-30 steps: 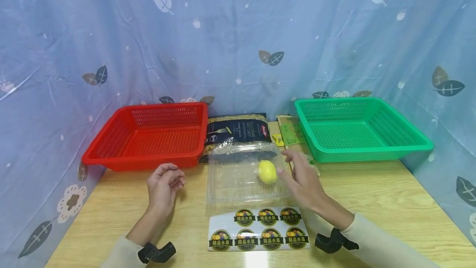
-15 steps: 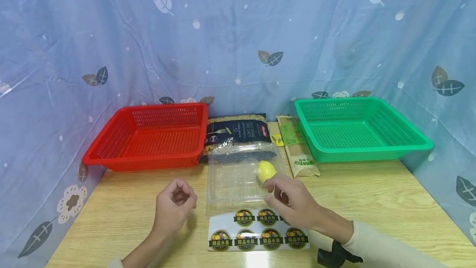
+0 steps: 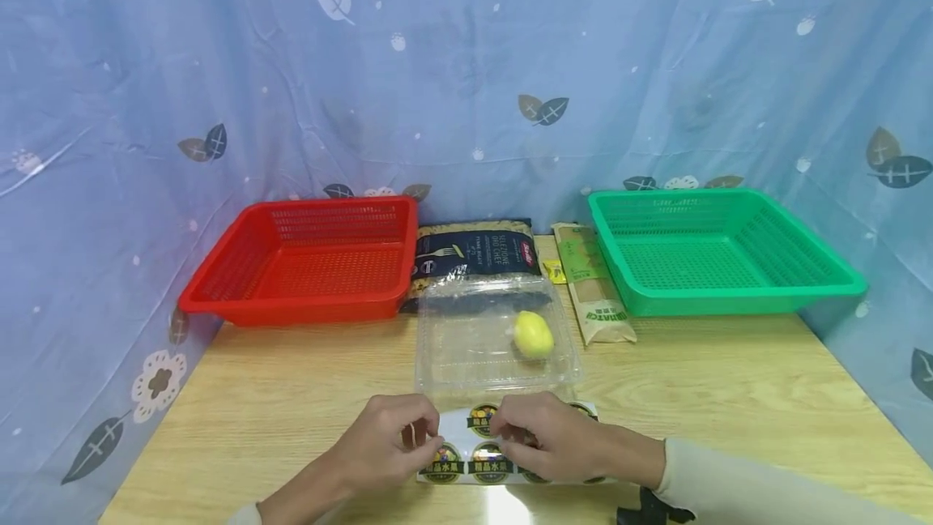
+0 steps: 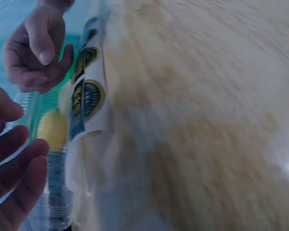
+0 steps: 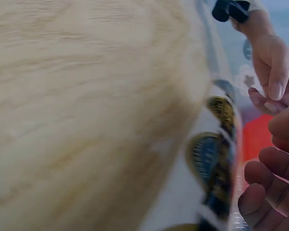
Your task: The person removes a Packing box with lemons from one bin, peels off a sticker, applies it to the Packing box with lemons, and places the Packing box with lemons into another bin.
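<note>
The sticker sheet (image 3: 510,448) lies at the counter's (image 3: 729,395) near edge, before the clear box (image 3: 496,339) with its lemon (image 3: 534,335) — both hands have just dropped onto it, left hand (image 3: 389,448) and right hand (image 3: 547,440) pinching its stickers — peeling looks underway.

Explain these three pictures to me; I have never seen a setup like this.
No machine here: a person works with two bare hands, wearing three cameras. The wide picture comes from the head; the two blurry close-ups come from each wrist. On the wooden table lie a red plastic basket, a green plastic basket, two food packets, a clear plastic box with a yellow lemon inside, and a white sheet of round fruit stickers. The left hand and right hand meet over that sheet; any grip is unclear.
</note>
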`<state>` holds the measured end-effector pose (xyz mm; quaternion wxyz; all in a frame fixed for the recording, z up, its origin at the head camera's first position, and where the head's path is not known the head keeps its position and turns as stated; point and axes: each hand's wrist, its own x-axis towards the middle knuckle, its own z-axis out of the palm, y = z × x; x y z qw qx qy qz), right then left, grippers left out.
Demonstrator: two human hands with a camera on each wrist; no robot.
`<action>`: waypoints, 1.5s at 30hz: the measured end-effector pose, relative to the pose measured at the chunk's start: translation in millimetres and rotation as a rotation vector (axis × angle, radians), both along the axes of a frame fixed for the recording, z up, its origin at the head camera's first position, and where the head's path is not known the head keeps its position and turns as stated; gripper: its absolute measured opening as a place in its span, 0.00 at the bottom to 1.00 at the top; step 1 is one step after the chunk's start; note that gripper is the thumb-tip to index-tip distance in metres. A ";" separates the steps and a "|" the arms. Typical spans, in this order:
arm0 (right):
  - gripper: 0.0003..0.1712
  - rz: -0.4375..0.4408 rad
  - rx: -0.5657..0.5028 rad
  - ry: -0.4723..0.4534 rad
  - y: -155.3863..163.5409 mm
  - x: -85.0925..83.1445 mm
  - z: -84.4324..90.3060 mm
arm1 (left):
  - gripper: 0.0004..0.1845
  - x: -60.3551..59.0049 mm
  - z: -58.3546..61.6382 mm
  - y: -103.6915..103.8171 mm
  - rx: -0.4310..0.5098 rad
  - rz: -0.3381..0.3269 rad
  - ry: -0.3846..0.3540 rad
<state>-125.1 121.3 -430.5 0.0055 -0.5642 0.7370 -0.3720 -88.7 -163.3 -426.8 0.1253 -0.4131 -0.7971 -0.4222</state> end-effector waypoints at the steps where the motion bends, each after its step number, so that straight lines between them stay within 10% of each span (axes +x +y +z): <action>1: 0.10 0.007 0.012 -0.007 -0.5 0.0 -2.1 | 0.15 0.6 -0.7 0.0 -0.031 0.005 -0.020; 13: 0.08 -0.036 0.095 -0.178 -1.8 -0.4 -17.0 | 0.10 1.1 -12.0 9.4 -0.319 0.127 -0.306; 24: 0.18 -0.242 0.257 -0.152 -13.1 -2.7 -16.2 | 0.17 1.3 -11.2 12.1 -0.449 0.210 -0.366; 45: 0.11 -0.322 0.264 -0.235 -15.9 0.4 -15.4 | 0.21 4.5 -13.1 5.2 -0.441 0.178 -0.411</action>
